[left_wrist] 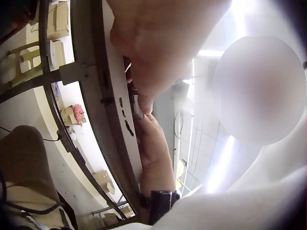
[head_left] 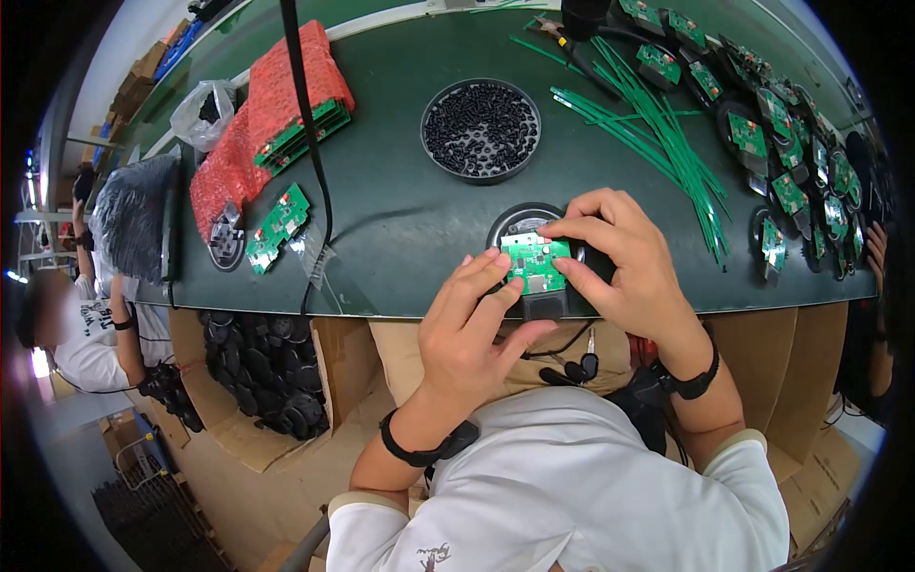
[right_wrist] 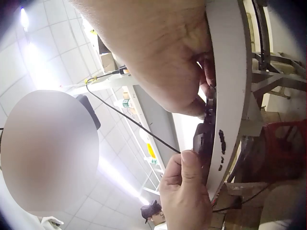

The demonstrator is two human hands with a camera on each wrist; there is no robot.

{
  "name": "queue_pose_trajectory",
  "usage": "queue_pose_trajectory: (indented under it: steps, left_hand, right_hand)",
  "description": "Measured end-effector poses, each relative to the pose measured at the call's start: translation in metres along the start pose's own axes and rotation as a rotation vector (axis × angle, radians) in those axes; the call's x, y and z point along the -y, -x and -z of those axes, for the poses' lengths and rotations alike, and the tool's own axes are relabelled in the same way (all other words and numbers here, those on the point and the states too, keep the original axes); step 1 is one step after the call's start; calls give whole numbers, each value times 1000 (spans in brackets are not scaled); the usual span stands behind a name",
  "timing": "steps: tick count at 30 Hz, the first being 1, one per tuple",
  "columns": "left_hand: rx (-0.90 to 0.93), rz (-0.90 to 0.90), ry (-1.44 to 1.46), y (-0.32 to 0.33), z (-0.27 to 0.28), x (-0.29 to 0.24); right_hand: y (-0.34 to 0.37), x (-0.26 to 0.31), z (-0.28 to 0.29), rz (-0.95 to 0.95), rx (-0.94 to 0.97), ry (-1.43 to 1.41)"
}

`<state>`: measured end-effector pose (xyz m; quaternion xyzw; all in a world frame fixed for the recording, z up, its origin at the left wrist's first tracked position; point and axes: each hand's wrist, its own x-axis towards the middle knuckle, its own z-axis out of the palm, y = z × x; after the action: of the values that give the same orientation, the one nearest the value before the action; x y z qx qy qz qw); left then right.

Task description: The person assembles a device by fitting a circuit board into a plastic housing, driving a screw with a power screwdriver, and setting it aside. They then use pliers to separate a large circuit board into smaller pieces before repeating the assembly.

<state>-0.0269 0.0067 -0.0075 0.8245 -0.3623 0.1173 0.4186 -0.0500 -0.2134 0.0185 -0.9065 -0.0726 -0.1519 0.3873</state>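
Note:
A green circuit board (head_left: 536,262) lies over a round black plastic housing (head_left: 519,215), whose narrow end (head_left: 545,305) points to the table's near edge. My right hand (head_left: 624,257) pinches the board, index finger at the top edge and thumb at the right edge. My left hand (head_left: 472,329) touches the board's left side with its fingertips, its thumb spread away toward the housing's narrow end. The right wrist view shows the left thumb (right_wrist: 190,165) close by the dark housing (right_wrist: 205,136). In the left wrist view the wrist hides most of the work.
A round tray (head_left: 441,164) of small black parts stands beyond the hands. Green strips (head_left: 658,133) and many board-fitted housings (head_left: 791,191) lie to the right. At left are red bubble wrap (head_left: 286,81), a loose board (head_left: 279,229) and a hanging black cable (head_left: 310,124). A carton (head_left: 345,357) holds black housings.

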Motion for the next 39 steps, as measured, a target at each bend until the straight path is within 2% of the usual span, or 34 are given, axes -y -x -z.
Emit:
queue_pose_trajectory:
  steps: [4, 6, 7, 8, 10, 12, 14, 16, 18, 19, 22, 24, 26, 28, 30, 31, 33, 37, 39]
  left_hand:
    - [-27, 0, 34, -5, 6, -3]
    - [46, 191, 148, -14, 18, -9]
    - [23, 183, 132, -28, 26, -15]
    - [7, 173, 133, -39, 28, -9]
    - [12, 272, 123, -63, 34, 9]
    - [-23, 89, -178, -91, 34, 32]
    - [-11, 63, -250, -115, 25, 49]
    - [-4, 36, -325, -128, 15, 61]
    - [107, 87, -428, -138, 6, 66]
    - [135, 133, -442, -142, 4, 66]
    - [193, 152, -460, -145, 3, 64]
    - [174, 125, -482, -144, 0, 65]
    - [188, 137, -455, -145, -1, 69]
    - [140, 118, -396, -144, 0, 70]
    - [48, 175, -267, -143, 0, 69]
    - [48, 176, -266, -143, 0, 69]
    - [-69, 141, -188, -142, 2, 70]
    - [-102, 128, -42, -126, 14, 63]
    - [-63, 232, 145, -112, 22, 51]
  right_hand:
    - [1, 0, 1, 9, 5, 12]
    - [1, 0, 2, -7, 18, -37]
    - [0, 1, 6, -56, 17, -157]
    - [-3, 3, 12, -41, 14, -147]
    - [-13, 7, 31, -170, -114, -332]
    - [-34, 2, 50, -91, -269, -278]
    - [-67, 7, 63, 28, -405, -329]
    - [-98, 10, 72, 88, -413, -327]
    - [-119, 17, 78, 159, -112, -840]
    - [-121, 27, 83, 138, -70, -907]
    - [-127, 25, 85, 236, 18, -861]
    - [-125, 23, 78, 269, -8, -861]
    - [-120, 20, 82, 179, 27, -977]
    - [-117, 22, 84, 172, 91, -990]
    - [-113, 20, 86, 36, 269, -1070]
    - [-112, 24, 81, 106, 244, -1158]
    - [-107, 34, 73, 104, 188, -1189]
    - [-97, 38, 69, 47, 82, -1202]
    - [-94, 38, 63, 57, 20, -1162]
